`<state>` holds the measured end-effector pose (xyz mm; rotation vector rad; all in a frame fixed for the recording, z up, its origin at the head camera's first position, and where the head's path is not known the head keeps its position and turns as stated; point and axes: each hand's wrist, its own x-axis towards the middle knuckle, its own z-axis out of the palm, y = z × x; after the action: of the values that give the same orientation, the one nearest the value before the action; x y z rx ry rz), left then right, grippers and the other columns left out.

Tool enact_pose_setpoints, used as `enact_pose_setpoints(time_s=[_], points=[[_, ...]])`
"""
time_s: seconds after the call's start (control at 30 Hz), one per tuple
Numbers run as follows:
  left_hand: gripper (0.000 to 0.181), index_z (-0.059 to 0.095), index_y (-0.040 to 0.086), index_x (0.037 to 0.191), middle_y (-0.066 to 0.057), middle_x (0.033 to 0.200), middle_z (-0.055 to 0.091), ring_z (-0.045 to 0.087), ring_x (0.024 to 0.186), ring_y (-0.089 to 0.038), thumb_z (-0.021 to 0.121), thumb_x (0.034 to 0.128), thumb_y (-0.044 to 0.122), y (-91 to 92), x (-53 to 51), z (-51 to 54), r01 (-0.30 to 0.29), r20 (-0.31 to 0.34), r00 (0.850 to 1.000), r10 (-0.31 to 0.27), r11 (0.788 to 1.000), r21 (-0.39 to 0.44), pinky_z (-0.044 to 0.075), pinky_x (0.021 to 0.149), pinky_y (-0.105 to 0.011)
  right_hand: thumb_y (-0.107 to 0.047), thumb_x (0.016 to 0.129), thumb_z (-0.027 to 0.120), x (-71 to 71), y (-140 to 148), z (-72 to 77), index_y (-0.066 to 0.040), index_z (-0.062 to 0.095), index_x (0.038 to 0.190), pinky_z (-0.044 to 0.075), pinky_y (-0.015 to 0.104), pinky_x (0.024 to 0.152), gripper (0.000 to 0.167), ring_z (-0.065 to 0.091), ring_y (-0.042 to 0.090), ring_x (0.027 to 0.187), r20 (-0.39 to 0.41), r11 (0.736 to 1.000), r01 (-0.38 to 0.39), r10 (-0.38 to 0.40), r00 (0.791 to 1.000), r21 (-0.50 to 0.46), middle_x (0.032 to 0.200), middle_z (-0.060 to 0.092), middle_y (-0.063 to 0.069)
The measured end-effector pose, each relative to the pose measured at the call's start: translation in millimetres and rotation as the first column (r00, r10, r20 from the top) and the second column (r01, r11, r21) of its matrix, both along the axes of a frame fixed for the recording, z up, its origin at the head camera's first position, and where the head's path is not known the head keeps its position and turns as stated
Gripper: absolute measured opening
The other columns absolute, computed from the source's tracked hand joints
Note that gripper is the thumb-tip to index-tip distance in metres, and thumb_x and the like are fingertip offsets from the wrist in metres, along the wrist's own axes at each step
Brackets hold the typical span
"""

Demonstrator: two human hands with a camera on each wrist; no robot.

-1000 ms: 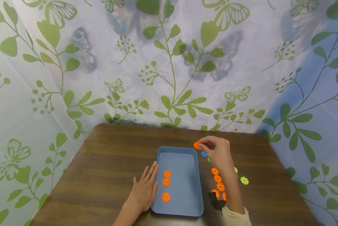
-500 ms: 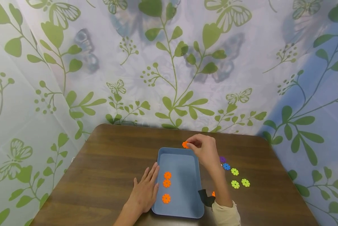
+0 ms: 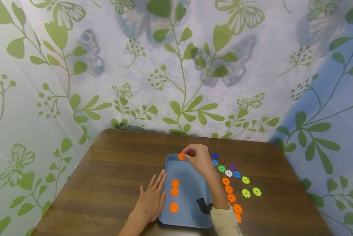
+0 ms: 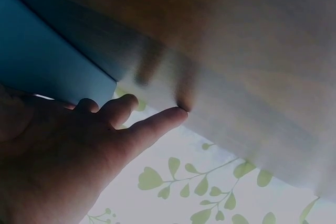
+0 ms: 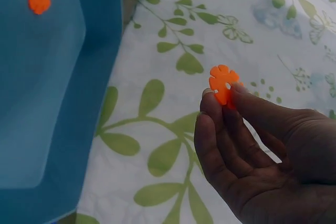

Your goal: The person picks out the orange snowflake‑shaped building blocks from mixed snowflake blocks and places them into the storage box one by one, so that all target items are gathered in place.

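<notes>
Between thumb and fingers my right hand (image 3: 197, 159) pinches an orange notched disc (image 3: 181, 156), held over the far end of the blue-grey tray (image 3: 194, 224). The right wrist view shows the same disc (image 5: 223, 85) upright at the fingertips. Inside the tray, three more orange discs lie in a column near its left side, the lowest (image 3: 174, 207) a little apart from the other two. My left hand (image 3: 151, 197) rests along the tray's left edge with its fingers straight. In the left wrist view that hand (image 4: 89, 140) lies beside the tray's blue wall (image 4: 52, 51).
Right of the tray, several loose discs lie on the brown table (image 3: 120, 157): orange (image 3: 231, 197), green (image 3: 221, 168), white (image 3: 228, 173), blue (image 3: 236, 174), purple (image 3: 233, 167) and yellow-green (image 3: 246, 193). A leaf-patterned cloth (image 3: 153, 108) hangs behind the table.
My right hand has moved left with the orange disc, from beyond the tray's right side to over its far end. The left hand has stayed at the tray's edge.
</notes>
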<state>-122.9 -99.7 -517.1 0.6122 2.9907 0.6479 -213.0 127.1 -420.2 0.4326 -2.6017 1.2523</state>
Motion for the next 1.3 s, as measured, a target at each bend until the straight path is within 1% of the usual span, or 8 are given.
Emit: enact_pose_setpoints(time_s=[0.2, 0.37, 0.47, 0.6, 0.77, 0.97, 1.17, 1.3], points=[[0.063, 0.029, 0.009, 0.171, -0.006, 0.180, 0.022, 0.033, 0.160, -0.042, 0.051, 0.1143, 0.027, 0.2, -1.0, -0.1, -0.003, 0.011, 1.000, 0.003, 1.000, -0.011, 0.034, 0.105, -0.088, 0.003, 0.091, 0.083, -6.5, -8, -14.7, -0.006, 0.083, 0.091, 0.057, 0.028, 0.063, 0.009, 0.065, 0.011, 0.065, 0.047, 1.000, -0.010, 0.011, 0.999, -0.005, 0.078, 0.075, 0.001], [0.063, 0.030, 0.010, 0.171, -0.006, 0.180, 0.022, 0.033, 0.160, -0.042, 0.051, 0.1140, 0.027, 0.1, -1.3, 0.2, -0.006, 0.009, 1.000, 0.006, 1.000, -0.007, 0.033, 0.105, -0.088, 0.003, 0.091, 0.083, -8.8, -13, -23.9, -0.005, 0.083, 0.090, 0.059, 0.030, 0.064, 0.009, 0.069, 0.016, 0.067, 0.077, 1.000, -0.018, 0.018, 0.997, -0.008, 0.079, 0.076, 0.002], [0.064, 0.029, 0.011, 0.171, -0.005, 0.180, 0.022, 0.035, 0.158, -0.044, 0.051, 0.1139, 0.028, -1.0, -3.2, -5.9, -0.002, -0.022, 1.000, 0.002, 1.000, 0.005, 0.034, 0.102, -0.089, 0.004, 0.091, 0.083, -11.0, -16, -28.6, -0.005, 0.083, 0.090, 0.059, 0.030, 0.064, 0.009, 0.070, 0.018, 0.067, 0.090, 1.000, -0.024, 0.024, 0.996, -0.001, 0.079, 0.076, 0.003], [0.063, 0.028, 0.012, 0.171, -0.004, 0.180, 0.022, 0.036, 0.157, -0.045, 0.049, 0.1143, 0.028, -2.3, -5.9, -16.0, 0.001, -0.068, 0.998, 0.000, 1.000, 0.022, 0.035, 0.099, -0.090, 0.002, 0.092, 0.083, -15.2, -20, -36.3, -0.004, 0.083, 0.092, 0.059, 0.029, 0.063, 0.006, 0.068, 0.014, 0.066, 0.113, 0.999, -0.043, 0.039, 0.993, 0.026, 0.079, 0.076, 0.002], [0.063, 0.028, 0.010, 0.171, -0.005, 0.180, 0.022, 0.035, 0.158, -0.044, 0.049, 0.1146, 0.027, -1.5, -4.5, -9.4, 0.005, -0.038, 0.999, -0.005, 1.000, 0.012, 0.034, 0.102, -0.090, 0.000, 0.093, 0.082, -19.0, -24, -47.3, -0.001, 0.082, 0.090, 0.058, 0.028, 0.063, 0.003, 0.066, 0.011, 0.066, 0.141, 0.996, -0.081, 0.073, 0.987, 0.048, 0.079, 0.075, 0.002], [0.063, 0.029, 0.010, 0.171, -0.006, 0.180, 0.022, 0.033, 0.159, -0.044, 0.050, 0.1143, 0.027, 0.1, -3.0, -0.7, -0.001, 0.001, 1.000, 0.001, 1.000, -0.012, 0.034, 0.104, -0.088, 0.005, 0.092, 0.081, -22.3, -29, -58.8, -0.004, 0.081, 0.088, 0.060, 0.030, 0.065, 0.010, 0.066, 0.012, 0.067, 0.198, 0.993, -0.103, 0.090, 0.976, 0.059, 0.080, 0.074, 0.002], [0.064, 0.029, 0.010, 0.171, -0.007, 0.180, 0.022, 0.033, 0.159, -0.045, 0.051, 0.1139, 0.027, 0.0, -3.1, -2.1, 0.001, -0.005, 1.000, -0.001, 1.000, -0.003, 0.033, 0.103, -0.089, 0.005, 0.091, 0.082, -25.6, -31, -67.1, -0.003, 0.081, 0.087, 0.058, 0.028, 0.063, 0.009, 0.064, 0.011, 0.066, 0.211, 0.989, -0.125, 0.105, 0.972, 0.081, 0.079, 0.073, 0.001], [0.064, 0.028, 0.010, 0.171, -0.007, 0.180, 0.022, 0.035, 0.158, -0.046, 0.051, 0.1138, 0.026, -1.0, -3.3, -6.1, 0.008, -0.036, 0.999, -0.008, 1.000, 0.009, 0.034, 0.101, -0.090, 0.005, 0.091, 0.082, -27.8, -32, -71.5, -0.002, 0.082, 0.087, 0.056, 0.027, 0.061, 0.009, 0.064, 0.011, 0.066, 0.223, 0.987, -0.134, 0.111, 0.968, 0.089, 0.077, 0.075, 0.002]])
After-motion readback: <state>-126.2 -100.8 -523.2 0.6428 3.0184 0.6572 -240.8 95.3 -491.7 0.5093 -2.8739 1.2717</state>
